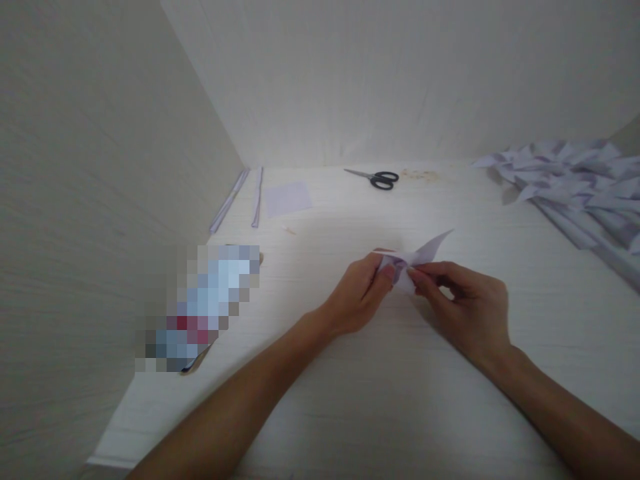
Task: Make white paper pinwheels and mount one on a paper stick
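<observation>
Both hands, left hand (361,293) and right hand (463,300), pinch a folded paper piece (417,259); scissors (377,179) at twelve o'clock, paper pile (575,187) at two o'clock.

Soft, dim light overall — brightest in a pool on the white desk (350,220) near the back wall (400,80). Forearms cast faint shadows. Edges bow outward, detail is soft, and a pixelated block (200,307) masks something at left.

Pale lilac folded paper (419,257), black-handled scissors (376,178), a lilac paper pile (575,183), white wood-grain table (400,400).
</observation>
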Motion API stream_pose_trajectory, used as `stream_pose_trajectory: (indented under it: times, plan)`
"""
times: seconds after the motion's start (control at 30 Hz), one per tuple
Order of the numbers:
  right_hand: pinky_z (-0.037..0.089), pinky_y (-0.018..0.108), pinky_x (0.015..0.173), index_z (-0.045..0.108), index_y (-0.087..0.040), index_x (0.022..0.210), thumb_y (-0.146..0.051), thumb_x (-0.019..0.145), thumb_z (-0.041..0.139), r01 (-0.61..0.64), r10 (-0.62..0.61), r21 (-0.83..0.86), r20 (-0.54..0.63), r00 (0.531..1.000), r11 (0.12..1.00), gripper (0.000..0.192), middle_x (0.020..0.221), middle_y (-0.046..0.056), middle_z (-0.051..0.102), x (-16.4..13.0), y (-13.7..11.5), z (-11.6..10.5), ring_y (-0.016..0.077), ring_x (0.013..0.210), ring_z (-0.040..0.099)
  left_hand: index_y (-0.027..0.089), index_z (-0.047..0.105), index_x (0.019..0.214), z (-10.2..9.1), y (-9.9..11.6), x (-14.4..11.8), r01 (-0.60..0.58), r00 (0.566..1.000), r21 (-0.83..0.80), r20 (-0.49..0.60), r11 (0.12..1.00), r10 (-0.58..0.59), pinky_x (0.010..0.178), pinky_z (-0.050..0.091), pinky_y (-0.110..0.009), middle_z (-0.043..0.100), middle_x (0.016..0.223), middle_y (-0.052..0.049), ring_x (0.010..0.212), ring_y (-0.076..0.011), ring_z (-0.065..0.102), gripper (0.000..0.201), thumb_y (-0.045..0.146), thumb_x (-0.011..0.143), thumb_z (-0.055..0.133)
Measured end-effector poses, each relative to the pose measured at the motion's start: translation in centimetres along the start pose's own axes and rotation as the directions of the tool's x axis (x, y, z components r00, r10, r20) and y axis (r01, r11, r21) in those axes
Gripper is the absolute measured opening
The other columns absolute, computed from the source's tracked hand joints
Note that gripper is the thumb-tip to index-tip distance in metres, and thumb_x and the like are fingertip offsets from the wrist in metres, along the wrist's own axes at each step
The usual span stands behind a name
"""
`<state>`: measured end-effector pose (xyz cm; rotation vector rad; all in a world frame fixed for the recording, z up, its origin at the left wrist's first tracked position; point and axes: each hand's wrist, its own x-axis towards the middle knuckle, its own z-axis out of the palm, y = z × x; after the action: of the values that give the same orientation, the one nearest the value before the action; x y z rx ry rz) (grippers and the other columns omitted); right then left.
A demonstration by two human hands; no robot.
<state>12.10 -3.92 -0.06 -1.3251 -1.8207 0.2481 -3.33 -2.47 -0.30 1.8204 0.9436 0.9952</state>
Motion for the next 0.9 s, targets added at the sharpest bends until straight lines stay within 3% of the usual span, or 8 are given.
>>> stream_pose_trajectory:
  times: [0.23,0.5,0.67,0.9]
  plan:
    - [0.040,0.020,0.041,0.060,-0.019,0.067,-0.026,0.073,0.057,0.036,-0.040,-0.076,-0.048,0.998,0.996,0.009,0.051,-0.003,0.059,-0.2,-0.3,0.1,0.0091,0.042,0.054,0.014,0.054,0.073,-0.2,0.2,0.1,-0.091,0.996,0.030,0.020,0.995,0.090,0.073,0.041,-0.025,0.058,0.095,-0.008,0.083,-0.0128,0.052,0.028,0.025,0.084,0.031]
    - [0.040,0.018,0.042,0.058,-0.018,0.063,-0.023,0.071,0.058,-0.012,0.005,-0.083,-0.082,0.997,0.996,0.010,0.049,-0.003,0.057,-0.1,0.0,0.5,0.0086,0.043,0.052,0.014,0.055,0.099,0.7,-0.5,0.3,0.089,0.996,-0.159,0.024,0.983,-0.086,0.051,0.043,-0.018,0.054,0.091,-0.008,0.064,-0.0083,0.050,0.031,0.031,0.083,0.035]
    - [0.040,0.019,0.041,0.058,-0.017,0.062,-0.023,0.071,0.058,-0.045,0.041,-0.076,-0.056,0.998,0.996,0.011,0.049,-0.003,0.057,0.1,0.3,0.7,0.0088,0.042,0.052,0.012,0.058,0.089,1.2,-0.8,0.5,0.106,0.992,-0.279,-0.043,0.954,-0.123,0.048,0.045,-0.015,0.044,0.098,-0.008,0.068,-0.0071,0.049,0.028,0.031,0.081,0.039]
    - [0.039,0.020,0.041,0.059,-0.017,0.064,-0.025,0.072,0.057,-0.079,0.078,-0.045,-0.030,0.996,0.996,0.011,0.050,-0.002,0.057,0.3,0.3,0.6,0.0094,0.042,0.051,0.012,0.060,0.075,1.2,-0.5,0.7,0.145,0.974,-0.326,-0.121,0.934,-0.193,0.051,0.046,-0.015,0.052,0.078,-0.003,0.064,-0.0067,0.052,0.019,0.026,0.077,0.047]
